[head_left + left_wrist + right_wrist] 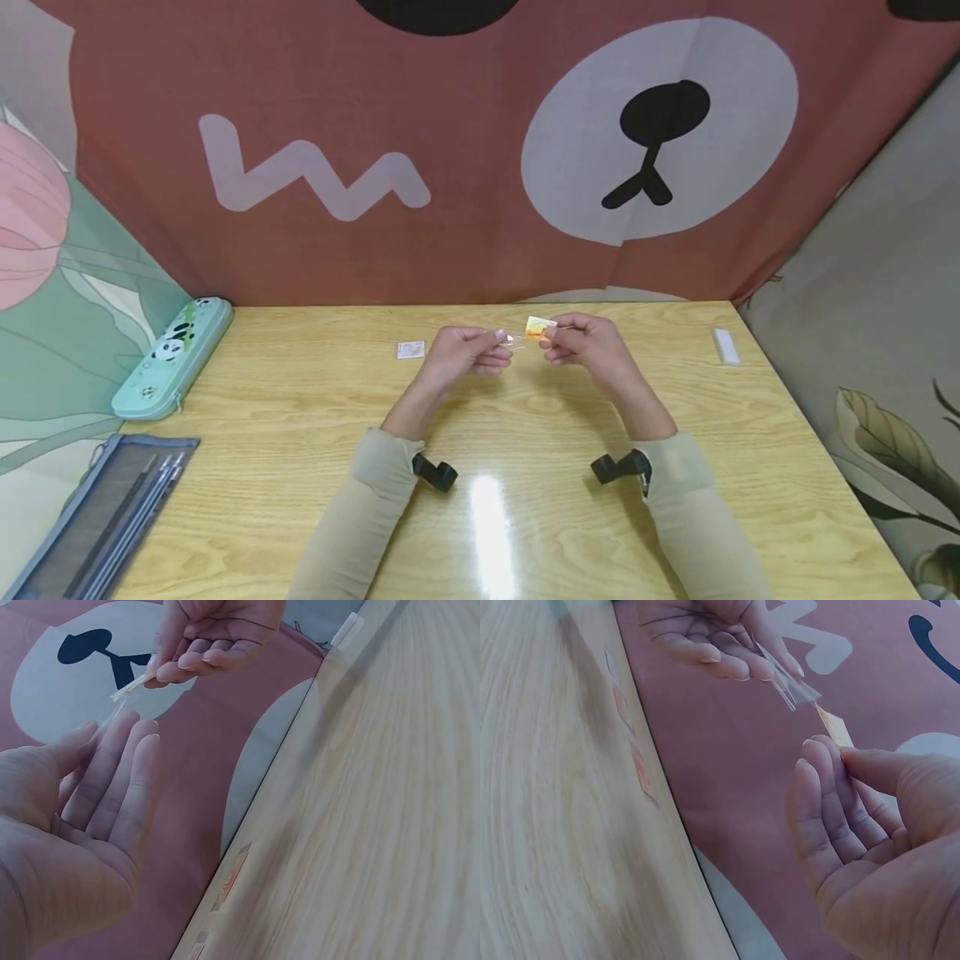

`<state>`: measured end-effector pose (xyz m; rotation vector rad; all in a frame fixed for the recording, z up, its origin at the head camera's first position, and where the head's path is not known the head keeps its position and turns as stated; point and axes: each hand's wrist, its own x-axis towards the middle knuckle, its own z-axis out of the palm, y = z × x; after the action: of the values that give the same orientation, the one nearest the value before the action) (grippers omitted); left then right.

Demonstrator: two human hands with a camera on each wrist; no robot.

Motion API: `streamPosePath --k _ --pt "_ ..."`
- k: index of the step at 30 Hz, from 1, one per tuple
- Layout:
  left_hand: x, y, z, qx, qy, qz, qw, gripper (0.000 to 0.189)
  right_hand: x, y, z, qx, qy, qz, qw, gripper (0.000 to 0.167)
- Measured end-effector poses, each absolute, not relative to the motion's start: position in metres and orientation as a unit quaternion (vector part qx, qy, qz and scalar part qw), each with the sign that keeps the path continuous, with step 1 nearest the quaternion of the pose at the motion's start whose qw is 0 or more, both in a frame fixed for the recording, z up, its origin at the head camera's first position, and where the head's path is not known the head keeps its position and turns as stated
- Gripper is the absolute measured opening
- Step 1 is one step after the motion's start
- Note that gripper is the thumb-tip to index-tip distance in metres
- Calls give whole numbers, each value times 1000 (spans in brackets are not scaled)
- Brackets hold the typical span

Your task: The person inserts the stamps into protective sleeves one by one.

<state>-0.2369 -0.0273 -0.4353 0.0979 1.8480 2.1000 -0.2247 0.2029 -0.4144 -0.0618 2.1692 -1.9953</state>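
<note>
My left hand (467, 348) pinches a small clear plastic sleeve (799, 688) between thumb and fingertips, its open-looking end toward the right. Facing it, my right hand (588, 346) pinches a small orange and yellow card (537, 327), about stamp-sized, by one edge. In the right wrist view the card (832, 724) has its corner right at the end of the sleeve. Both hands are raised above the far part of the table. Left of my left hand, a small pale printed card (410, 350) lies flat on the wood.
Wooden table (300, 492) with a printed cloth behind it. At the left lie a mint panda pencil case (174, 358) and a blue-edged mesh pouch (123, 508) holding slim sticks. A white block (726, 347) lies at the right. Wrist views show small orange-printed pieces (643, 772) near the far edge.
</note>
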Motion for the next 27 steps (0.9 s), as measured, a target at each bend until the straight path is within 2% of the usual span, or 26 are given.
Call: streamPosePath --k 27 --pt "-236 -25 -433 29 650 742 163 40 -220 197 -407 -27 729 -678 93 26"
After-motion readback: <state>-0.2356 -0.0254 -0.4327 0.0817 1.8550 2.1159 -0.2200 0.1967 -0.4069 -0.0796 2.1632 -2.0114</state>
